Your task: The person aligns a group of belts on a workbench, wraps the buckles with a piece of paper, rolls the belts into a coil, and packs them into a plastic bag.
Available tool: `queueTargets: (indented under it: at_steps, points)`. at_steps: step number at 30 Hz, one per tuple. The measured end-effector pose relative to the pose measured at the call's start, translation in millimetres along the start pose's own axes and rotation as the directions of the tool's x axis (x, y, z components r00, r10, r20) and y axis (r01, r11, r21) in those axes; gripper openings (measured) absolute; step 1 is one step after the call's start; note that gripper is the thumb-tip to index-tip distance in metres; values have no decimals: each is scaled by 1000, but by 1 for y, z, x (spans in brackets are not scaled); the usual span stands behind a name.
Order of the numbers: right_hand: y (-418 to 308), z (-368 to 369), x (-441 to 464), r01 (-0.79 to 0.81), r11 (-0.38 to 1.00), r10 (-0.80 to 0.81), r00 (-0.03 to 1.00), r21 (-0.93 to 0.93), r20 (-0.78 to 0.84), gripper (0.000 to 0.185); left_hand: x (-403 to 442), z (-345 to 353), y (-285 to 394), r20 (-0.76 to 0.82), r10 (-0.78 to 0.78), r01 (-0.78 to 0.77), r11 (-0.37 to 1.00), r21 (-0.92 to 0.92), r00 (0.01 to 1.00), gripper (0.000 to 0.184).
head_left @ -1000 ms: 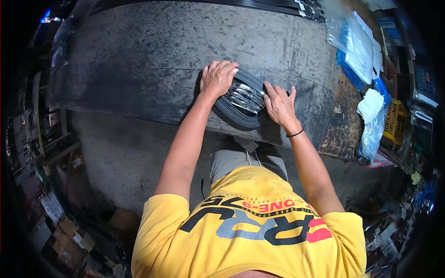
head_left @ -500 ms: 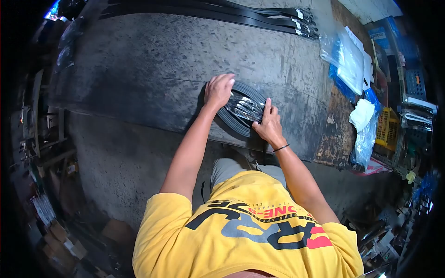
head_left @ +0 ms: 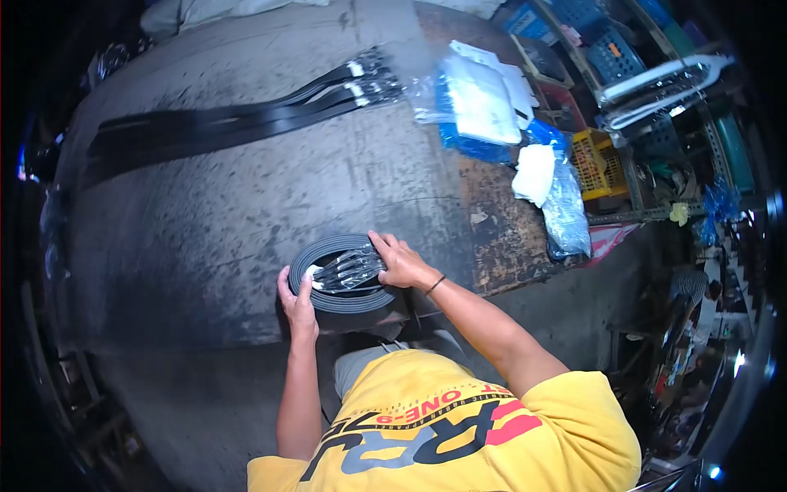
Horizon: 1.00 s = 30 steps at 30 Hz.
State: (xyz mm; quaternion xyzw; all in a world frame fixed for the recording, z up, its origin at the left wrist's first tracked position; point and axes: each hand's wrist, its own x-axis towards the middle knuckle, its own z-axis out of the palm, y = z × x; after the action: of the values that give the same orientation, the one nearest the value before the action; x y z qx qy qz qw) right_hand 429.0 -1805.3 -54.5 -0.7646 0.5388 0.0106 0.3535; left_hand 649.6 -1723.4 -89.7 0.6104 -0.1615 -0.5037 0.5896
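Note:
A coil of flat black straps lies near the front edge of the worktable, wound into an oval ring. Inside it are shiny, plastic-covered ends, with a white tag at their left. My left hand grips the coil's left side, its thumb over the rim and its fingers around the outside. On the right side, my right hand holds the coil with fingers over the upper rim and the thumb reaching inside.
Long black straps with white tags are laid across the far part of the table. To the right are clear plastic bags, a white cloth-like bundle and a yellow basket. Shelving stands beyond the table's right edge.
The view has swung right, showing more shelving. My left hand has shifted from the coil's upper left to its lower left; my right hand has moved higher on the right rim.

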Motion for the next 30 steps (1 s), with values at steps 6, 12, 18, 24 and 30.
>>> queueTargets:
  at_steps: [6, 12, 18, 24, 30]
  points:
    - [83, -57, -32, 70, 978, -58, 996, 197, -65, 91, -14, 100, 22, 250, -127, 146, 987, -60, 960, 63]
    - [187, -100, -80, 161, 951, -85, 958, 266, -275, 91, -44, 232, 9, 335, 63, -168, 940, 296, 940, 66]
    - [240, -142, -130, 34, 730, 204, 943, 682, -265, 88, -89, 361, 40, 501, 24, -373, 698, 611, 865, 62]
    - [316, -119, -153, -3, 230, 258, 964, 973, -58, 91, -7, 428, 45, 739, 178, -636, 660, 400, 650, 46]
    - [305, -148, -160, -3, -127, 269, 962, 992, 38, 96, 142, 480, -13, 792, 457, -846, -141, 514, 405, 33]
